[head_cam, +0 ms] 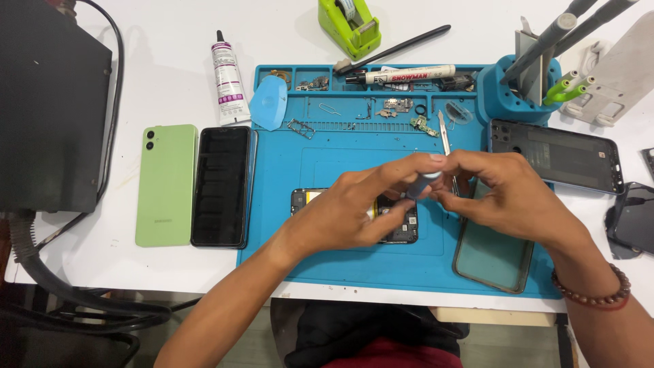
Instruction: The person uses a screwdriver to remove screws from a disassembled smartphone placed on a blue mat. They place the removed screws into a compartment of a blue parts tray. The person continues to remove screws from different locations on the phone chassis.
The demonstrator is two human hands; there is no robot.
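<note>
An opened phone [402,228] with its board exposed lies on the blue work mat [340,266]. My left hand [354,208] hovers over it, index finger pressed on top of a small light-blue screwdriver [422,182]. My right hand [501,194] meets it from the right, fingertips pinching the same screwdriver. Thin metal tweezers [444,133] lie just behind the hands. Most of the opened phone is hidden under my left hand.
A green back cover [166,184] and a black screen panel [221,185] lie left of the mat. A clear case [492,257] lies under my right wrist. A dark phone frame [565,157], blue tool holder [514,88], glue tube [228,78], marker [409,73] and green tape dispenser [347,27] stand behind.
</note>
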